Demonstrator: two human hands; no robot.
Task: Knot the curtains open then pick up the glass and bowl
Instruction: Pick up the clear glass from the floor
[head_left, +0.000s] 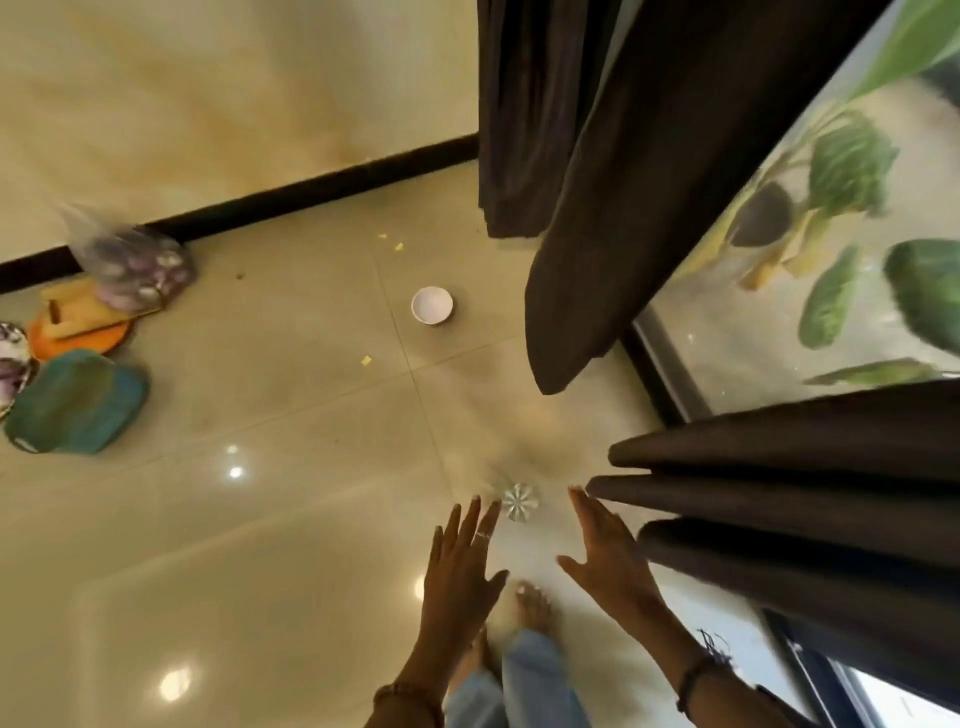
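Head view: both hands are seen from above, stretched forward over the floor (260, 545).
Left hand (462, 566): fingers are held straight and spread, nothing is gripped; its fingertips lie just beside the glass.
Right hand (605, 553): fingers are held straight and together, nothing is gripped; it lies between the glass and the near curtain.
Glass (519, 501): it is seen from above, standing on the floor between the two hands; whether either hand touches it cannot be told.
Bowl (431, 305): white, upright on the floor, well apart from the hands, near the far curtain (597, 208).
Near curtain (805, 499): dark folds are seen just beside the right hand; no knot is visible in either curtain.
Step judged: either the near curtain or the glass is being reached for; which cannot be told.
Done well: folds should be gathered into one bundle before knotting, and the glass should be kept clear of swinging cloth and the feet (530, 605).
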